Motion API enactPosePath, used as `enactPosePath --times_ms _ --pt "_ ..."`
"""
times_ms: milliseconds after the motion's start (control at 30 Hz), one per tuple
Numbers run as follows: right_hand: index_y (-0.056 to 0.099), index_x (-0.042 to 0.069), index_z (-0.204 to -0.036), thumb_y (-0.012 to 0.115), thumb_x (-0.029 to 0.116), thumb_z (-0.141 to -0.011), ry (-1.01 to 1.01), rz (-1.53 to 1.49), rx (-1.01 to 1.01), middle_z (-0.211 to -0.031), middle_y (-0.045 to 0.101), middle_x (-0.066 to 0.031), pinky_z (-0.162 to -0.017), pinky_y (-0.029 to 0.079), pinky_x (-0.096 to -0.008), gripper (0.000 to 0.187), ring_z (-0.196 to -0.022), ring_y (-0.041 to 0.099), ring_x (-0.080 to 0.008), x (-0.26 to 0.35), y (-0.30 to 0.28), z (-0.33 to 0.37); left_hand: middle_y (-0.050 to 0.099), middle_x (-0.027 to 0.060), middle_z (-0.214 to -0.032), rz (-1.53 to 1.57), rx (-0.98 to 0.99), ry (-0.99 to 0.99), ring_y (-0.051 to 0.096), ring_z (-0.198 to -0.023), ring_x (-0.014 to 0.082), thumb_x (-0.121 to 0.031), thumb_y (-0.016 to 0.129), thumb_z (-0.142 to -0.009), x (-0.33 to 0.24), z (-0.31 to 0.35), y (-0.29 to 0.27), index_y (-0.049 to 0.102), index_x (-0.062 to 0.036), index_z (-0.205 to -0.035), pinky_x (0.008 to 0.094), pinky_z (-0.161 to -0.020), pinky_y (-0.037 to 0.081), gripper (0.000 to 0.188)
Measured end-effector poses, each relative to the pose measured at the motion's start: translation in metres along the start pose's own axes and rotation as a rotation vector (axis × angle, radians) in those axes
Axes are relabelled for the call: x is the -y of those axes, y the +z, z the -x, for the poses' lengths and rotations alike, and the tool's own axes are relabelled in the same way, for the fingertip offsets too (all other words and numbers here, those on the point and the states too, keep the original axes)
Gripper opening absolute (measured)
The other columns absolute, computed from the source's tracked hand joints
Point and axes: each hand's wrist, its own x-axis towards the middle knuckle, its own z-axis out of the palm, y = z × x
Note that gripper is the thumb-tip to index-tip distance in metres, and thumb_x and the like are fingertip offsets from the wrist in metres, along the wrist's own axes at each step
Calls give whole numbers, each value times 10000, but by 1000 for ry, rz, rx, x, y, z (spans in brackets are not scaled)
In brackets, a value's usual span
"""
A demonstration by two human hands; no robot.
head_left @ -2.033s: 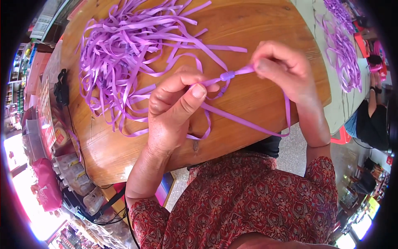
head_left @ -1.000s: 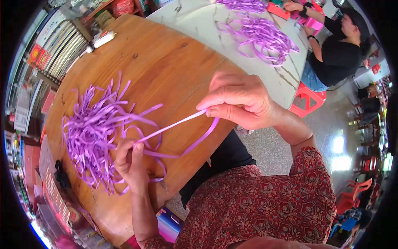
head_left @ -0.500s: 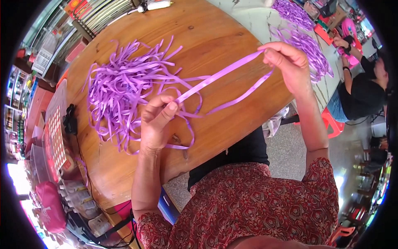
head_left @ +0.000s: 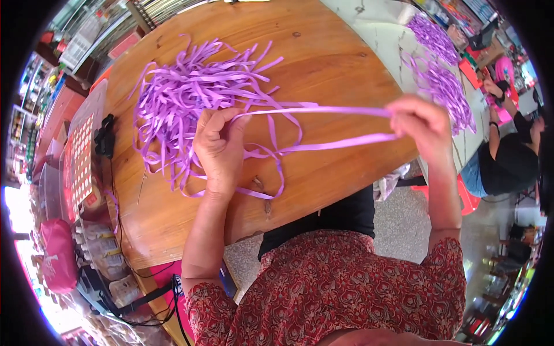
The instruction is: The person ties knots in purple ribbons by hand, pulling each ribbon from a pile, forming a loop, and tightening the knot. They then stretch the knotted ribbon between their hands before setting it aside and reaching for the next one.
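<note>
Over the wooden tabletop (head_left: 329, 69), your left hand (head_left: 221, 147) and right hand (head_left: 424, 130) pinch a purple ribbon (head_left: 317, 109) running left to right between them; the tangled ribbon pile (head_left: 190, 86) lies nearer your left.

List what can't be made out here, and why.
Head view:
How the right hand grips the ribbon: blurred.
Ribbon inside the left hand: hidden by the hand itself.
Bottom of the purple pile: hidden by its own top.
Far end of the white table: cut off by the top edge.
What the co-worker handles: too small.
</note>
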Motion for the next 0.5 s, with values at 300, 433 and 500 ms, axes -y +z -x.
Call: enactPosePath --times_ms 300,433,500 --pt "662 -37 -823 726 25 -694 -302 -245 301 -650 599 -90 -472 359 -268 157 -513 526 -158 34 26 26 525 -40 -635 169 -244 -262 442 -563 44 -120 684 -827 13 -16 -20 622 -24 -792 206 -502 363 119" --pt "658 -34 -851 723 9 -689 -332 -134 235 -686 596 -89 -498 350 -246 180 -547 521 -142 37 23 26 494 -62 -620 337 -196 -422 400 -563 22 -206 647 -872 23 -17 -21 610 -18 -754 190 -484 319 226" --pt "651 -27 -893 691 -40 -699 -302 58 155 -723 588 -75 -527 345 -226 198 -611 516 -125 33 18 23 486 -69 -619 350 -169 -462 372 -559 20 -222 644 -875 26 -18 -20 606 -26 -722 191 -471 287 251"
